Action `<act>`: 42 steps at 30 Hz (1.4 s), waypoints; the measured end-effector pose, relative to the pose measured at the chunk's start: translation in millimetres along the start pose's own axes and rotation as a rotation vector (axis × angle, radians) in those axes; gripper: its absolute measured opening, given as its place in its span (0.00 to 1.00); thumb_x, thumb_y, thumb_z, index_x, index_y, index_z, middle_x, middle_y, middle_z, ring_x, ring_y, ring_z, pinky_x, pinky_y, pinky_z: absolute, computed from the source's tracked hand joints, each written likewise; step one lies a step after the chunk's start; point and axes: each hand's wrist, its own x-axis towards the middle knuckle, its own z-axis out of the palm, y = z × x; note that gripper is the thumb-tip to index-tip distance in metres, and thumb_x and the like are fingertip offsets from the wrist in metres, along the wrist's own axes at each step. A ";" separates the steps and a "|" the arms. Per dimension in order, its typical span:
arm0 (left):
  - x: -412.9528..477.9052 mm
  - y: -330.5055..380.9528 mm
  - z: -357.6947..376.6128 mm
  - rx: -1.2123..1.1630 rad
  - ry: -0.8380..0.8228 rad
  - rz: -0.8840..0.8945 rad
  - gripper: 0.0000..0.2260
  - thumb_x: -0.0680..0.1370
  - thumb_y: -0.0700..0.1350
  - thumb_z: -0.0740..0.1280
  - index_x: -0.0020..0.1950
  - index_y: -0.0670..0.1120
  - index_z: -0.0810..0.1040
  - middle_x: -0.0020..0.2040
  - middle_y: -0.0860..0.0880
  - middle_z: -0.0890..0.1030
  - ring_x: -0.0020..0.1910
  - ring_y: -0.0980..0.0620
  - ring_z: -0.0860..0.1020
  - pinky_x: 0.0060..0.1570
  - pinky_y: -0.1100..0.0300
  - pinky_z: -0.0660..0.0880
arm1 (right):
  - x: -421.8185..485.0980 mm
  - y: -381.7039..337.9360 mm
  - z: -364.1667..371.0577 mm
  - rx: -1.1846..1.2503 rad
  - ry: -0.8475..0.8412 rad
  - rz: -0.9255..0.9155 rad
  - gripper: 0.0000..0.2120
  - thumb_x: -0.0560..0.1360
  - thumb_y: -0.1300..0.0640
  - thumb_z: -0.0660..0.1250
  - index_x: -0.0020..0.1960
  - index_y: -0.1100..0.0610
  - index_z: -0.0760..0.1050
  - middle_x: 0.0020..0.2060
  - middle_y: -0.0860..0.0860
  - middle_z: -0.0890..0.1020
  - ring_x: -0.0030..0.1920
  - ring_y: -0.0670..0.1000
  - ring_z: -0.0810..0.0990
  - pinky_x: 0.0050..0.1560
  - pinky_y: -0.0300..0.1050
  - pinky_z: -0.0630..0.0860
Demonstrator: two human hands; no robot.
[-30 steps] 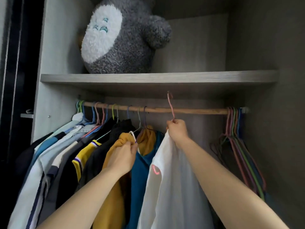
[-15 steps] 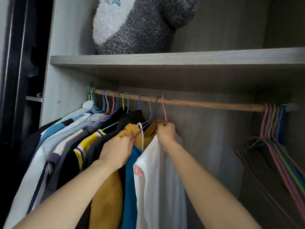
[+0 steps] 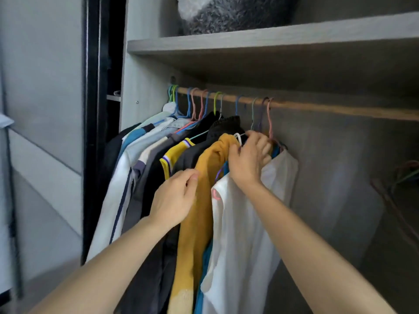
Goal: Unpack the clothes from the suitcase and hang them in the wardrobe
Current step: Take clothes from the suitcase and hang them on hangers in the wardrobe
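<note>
- On the long wooden rod (image 3: 317,106), a white fabric garment (image 3: 240,223) is hung by a pink wire hanger (image 3: 269,118).
- Its neck is grasped by the right hand (image 3: 249,159).
- A mustard-yellow top (image 3: 199,234) is touched by the left hand (image 3: 174,196) — grip unclear.

Clothes (image 3: 199,200) on rail (image 3: 317,106), under shelf (image 3: 272,37)

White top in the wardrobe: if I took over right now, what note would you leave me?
Right hand: grip on the white top at its neck, just under the pink hanger.
Left hand: against the mustard top; unclear whether it pinches it.
Done: the pink hanger's hook is over the rail, at the end of the hung row.
Left: let go and fetch more clothes; the suitcase is out of view. Spare hangers hang at the far right.
</note>
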 end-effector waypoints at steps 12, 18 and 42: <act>-243.1 -154.8 -175.3 0.474 -0.123 -0.582 0.17 0.76 0.46 0.54 0.54 0.42 0.79 0.51 0.41 0.78 0.50 0.38 0.76 0.46 0.50 0.72 | -300.0 -86.9 76.1 -0.078 -0.717 -0.486 0.19 0.74 0.54 0.63 0.63 0.58 0.70 0.62 0.55 0.72 0.62 0.59 0.70 0.59 0.57 0.64; -372.8 -179.5 -234.7 0.585 -0.206 -0.900 0.14 0.81 0.43 0.57 0.65 0.44 0.74 0.65 0.46 0.74 0.64 0.45 0.71 0.60 0.51 0.68 | -441.0 -112.0 88.3 -0.121 -1.181 -0.532 0.25 0.77 0.48 0.60 0.71 0.54 0.62 0.69 0.49 0.64 0.70 0.52 0.61 0.68 0.53 0.59; -870.8 -492.7 -68.1 0.525 -0.277 -1.381 0.20 0.82 0.48 0.57 0.74 0.49 0.65 0.76 0.52 0.62 0.75 0.55 0.59 0.69 0.59 0.65 | -986.0 91.6 393.6 -0.147 -1.732 -0.630 0.27 0.80 0.47 0.59 0.75 0.54 0.56 0.73 0.50 0.63 0.73 0.52 0.60 0.71 0.53 0.59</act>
